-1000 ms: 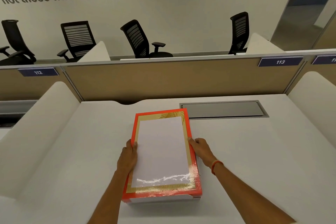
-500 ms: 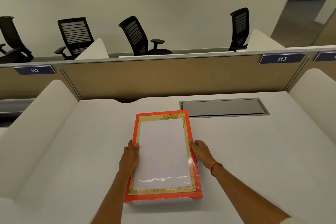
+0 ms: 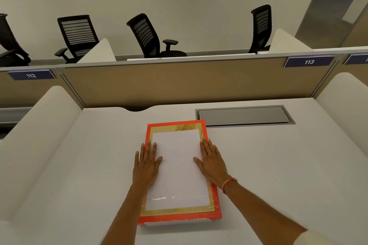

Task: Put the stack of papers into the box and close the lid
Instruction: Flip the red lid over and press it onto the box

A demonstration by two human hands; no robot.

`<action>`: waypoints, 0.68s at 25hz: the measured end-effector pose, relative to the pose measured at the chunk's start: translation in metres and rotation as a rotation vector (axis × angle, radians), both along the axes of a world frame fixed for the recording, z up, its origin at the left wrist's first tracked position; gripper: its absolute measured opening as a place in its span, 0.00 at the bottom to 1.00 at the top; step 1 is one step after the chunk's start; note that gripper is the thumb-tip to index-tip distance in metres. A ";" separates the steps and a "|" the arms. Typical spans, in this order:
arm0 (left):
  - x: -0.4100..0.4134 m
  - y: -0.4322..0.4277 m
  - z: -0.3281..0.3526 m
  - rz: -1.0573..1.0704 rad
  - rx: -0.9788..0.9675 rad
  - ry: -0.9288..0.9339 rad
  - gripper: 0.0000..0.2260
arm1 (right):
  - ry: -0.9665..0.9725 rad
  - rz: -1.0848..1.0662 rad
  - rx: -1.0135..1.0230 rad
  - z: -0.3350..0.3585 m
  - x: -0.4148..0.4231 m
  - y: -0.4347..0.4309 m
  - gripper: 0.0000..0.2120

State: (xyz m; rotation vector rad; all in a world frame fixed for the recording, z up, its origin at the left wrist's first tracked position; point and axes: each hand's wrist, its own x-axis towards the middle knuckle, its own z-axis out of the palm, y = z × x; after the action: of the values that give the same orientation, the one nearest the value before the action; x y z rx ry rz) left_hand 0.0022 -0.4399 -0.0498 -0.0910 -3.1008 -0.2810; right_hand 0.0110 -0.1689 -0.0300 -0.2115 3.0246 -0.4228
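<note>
I am pressing 2 flat, open hands, left hand (image 3: 147, 162) and right hand (image 3: 212, 162), on the box lid (image 3: 180, 167), its long axis running straight away from me across the desk (image 3: 278, 165); papers presumably inside.

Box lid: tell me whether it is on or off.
On. The lid sits over the box on the desk, with the left hand and right hand flat on top.
</note>
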 end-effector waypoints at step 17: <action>-0.008 0.006 -0.017 -0.002 -0.030 0.015 0.35 | -0.024 -0.017 -0.022 -0.025 -0.002 -0.002 0.49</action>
State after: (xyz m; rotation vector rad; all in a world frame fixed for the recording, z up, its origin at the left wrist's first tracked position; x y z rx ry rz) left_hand -0.0061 -0.4336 -0.0665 -0.0965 -3.0906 -0.2330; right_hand 0.0088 -0.1709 -0.0549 -0.1813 3.0012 -0.4560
